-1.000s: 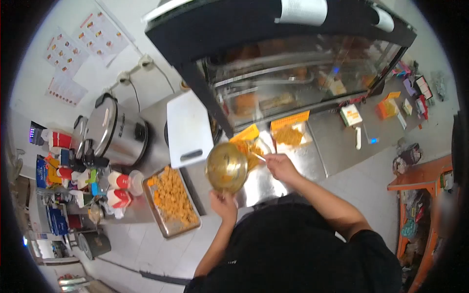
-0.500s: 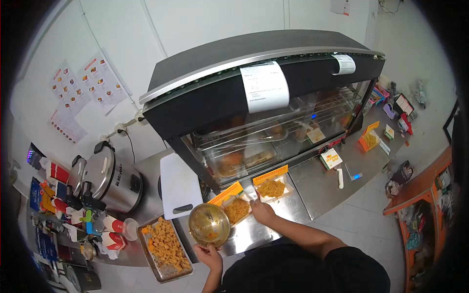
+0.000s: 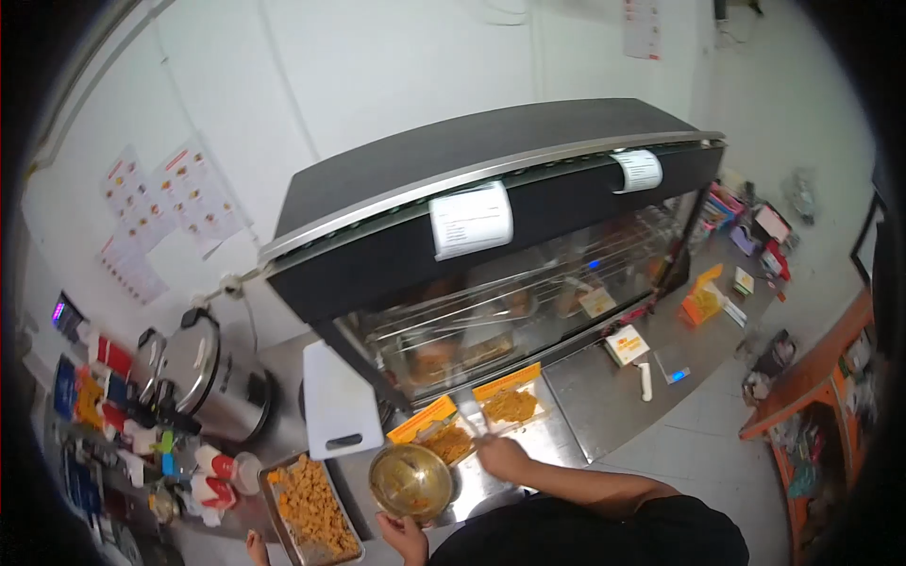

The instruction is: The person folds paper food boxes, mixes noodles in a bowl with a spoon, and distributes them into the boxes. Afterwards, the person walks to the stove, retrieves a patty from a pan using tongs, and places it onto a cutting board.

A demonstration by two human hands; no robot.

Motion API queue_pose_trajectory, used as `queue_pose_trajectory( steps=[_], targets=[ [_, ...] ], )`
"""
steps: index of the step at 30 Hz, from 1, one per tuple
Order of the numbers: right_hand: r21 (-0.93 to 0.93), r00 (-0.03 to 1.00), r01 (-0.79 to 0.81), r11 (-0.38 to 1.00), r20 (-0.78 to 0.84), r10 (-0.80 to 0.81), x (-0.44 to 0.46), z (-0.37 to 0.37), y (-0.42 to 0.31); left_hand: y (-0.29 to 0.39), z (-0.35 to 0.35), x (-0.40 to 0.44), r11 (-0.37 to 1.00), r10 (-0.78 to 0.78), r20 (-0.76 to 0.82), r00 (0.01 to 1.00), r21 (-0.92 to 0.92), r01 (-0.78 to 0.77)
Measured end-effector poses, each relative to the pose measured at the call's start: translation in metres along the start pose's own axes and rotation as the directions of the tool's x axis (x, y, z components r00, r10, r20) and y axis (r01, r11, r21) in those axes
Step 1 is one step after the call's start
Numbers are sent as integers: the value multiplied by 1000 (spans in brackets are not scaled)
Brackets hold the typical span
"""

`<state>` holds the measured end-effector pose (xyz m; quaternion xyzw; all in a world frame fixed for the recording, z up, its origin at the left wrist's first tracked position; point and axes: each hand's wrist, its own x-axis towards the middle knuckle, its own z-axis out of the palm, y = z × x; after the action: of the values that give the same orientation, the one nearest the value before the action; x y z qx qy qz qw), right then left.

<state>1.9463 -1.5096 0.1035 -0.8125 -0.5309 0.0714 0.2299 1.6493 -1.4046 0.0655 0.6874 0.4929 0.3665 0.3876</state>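
Note:
My left hand (image 3: 404, 536) is closed on the near rim of a round metal bowl (image 3: 411, 483), which has sauce smears inside. A utensil (image 3: 474, 415) is gripped in my right hand (image 3: 502, 458), between and near two open food boxes. The left box (image 3: 445, 440) and the right box (image 3: 511, 406) both hold orange-brown food and have orange lids. Left of the bowl, a metal tray (image 3: 355, 538) holds many orange-brown fried pieces (image 3: 312, 506).
A glass display case (image 3: 510, 311) stands behind the boxes. To the left are a white cutting board (image 3: 338, 401) and a large cooker (image 3: 212, 377). Another person's hand (image 3: 256, 547) shows left of the tray. A white-handled knife (image 3: 645, 381) lies on the right counter.
The view has tilted upward, so the counter sits lower. My right hand and its utensil have shifted over the boxes. Another person's hand has appeared at the lower left.

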Motion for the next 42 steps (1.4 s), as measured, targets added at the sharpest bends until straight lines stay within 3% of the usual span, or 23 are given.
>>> queue_pose_trajectory(
  steps=[1, 2, 3, 4, 6, 9, 12, 13, 14, 16, 17, 20, 23, 26, 27, 30, 31, 34, 35, 36, 38, 39, 42],
  targets=[
    [-41, 993, 95, 995, 69, -92, -5, 8, 0, -13, 3, 2, 979, 63, 9, 998, 193, -63],
    [82, 992, 127, 989, 16, -128, -9, -42, -33, -9, 7, 3, 981, 67, 24, 997, 182, -70],
    [57, 977, 128, 990, 163, -135, -6, -22, -31, 4, 5, 2, 982, 73, 39, 997, 169, -78],
    [78, 949, 249, 965, 177, -259, -4, -19, -31, 11, 6, 3, 983, 77, 49, 996, 162, -84],
    [81, 985, 81, 993, 144, -92, 4, -15, -37, 0, 13, 7, 989, 99, 64, 993, 108, -105],
    [109, 997, 69, 992, 10, -70, 5, -8, -30, 11, 21, 13, 997, 66, 96, 993, 20, -69],
    [193, 889, 137, 972, 408, -206, 2, -2, -24, 64, 25, 11, 977, 159, 59, 986, 135, -166],
    [356, 927, 152, 922, 274, -258, 2, 13, -23, 61, 29, 11, 965, 180, 47, 982, 187, -186],
    [342, 936, 161, 926, 243, -253, 6, 27, -16, 59, 31, 12, 949, 202, 39, 979, 239, -205],
    [308, 952, 181, 934, 185, -245, 20, 27, -14, 56, 37, 14, 989, 94, 89, 992, 103, -103],
    [236, 952, -81, 968, 306, 5, 23, -26, -33, 52, 40, 14, 998, 39, 118, 992, 37, -43],
    [308, 975, -166, 937, 192, 110, 33, 9, -26, 21, 50, 18, 894, 290, 50, 956, 341, -289],
    [405, 920, 261, 876, 172, -353, 30, 27, -3, 44, 49, 26, 992, 47, 147, 988, -123, -29],
    [229, 895, 261, 938, 306, -324, 36, -19, 5, 68, 38, 32, 999, -52, 229, 972, 23, 48],
    [217, 933, 266, 939, 187, -308, 40, -8, 11, 84, 39, 28, 1000, -30, 214, 976, 14, 28],
    [242, 986, -144, 959, 115, 120, 38, -31, -9, 116, 40, 22, 993, -117, 283, 952, 20, 116],
    [98, 1000, 18, 995, -14, -17, 37, -14, -6, 109, 41, 23, 995, -93, 282, 955, -4, 98],
    [195, 894, 337, 921, 241, -378, 27, 5, 6, 71, 50, 31, 999, -9, 255, 967, -44, 21],
    [105, 885, 389, 915, 232, -403, 26, 9, 9, 62, 51, 34, 999, 25, 237, 971, -36, -17],
    [96, 940, 307, 947, 128, -317, 25, 8, 8, 63, 49, 32, 998, 58, 219, 974, -24, -54],
    [103, 989, 133, 986, -81, -125, 28, 3, 12, 82, 52, 31, 976, -12, 287, 958, -205, 74],
    [12, 996, 59, 998, -64, -58, 31, 12, 18, 96, 52, 30, 948, -46, 323, 945, -283, 143],
    [4, 980, -41, 999, 193, 39, 12, -13, -1, 80, 69, 24, 958, 61, 69, 996, -286, -39]
  ],
)
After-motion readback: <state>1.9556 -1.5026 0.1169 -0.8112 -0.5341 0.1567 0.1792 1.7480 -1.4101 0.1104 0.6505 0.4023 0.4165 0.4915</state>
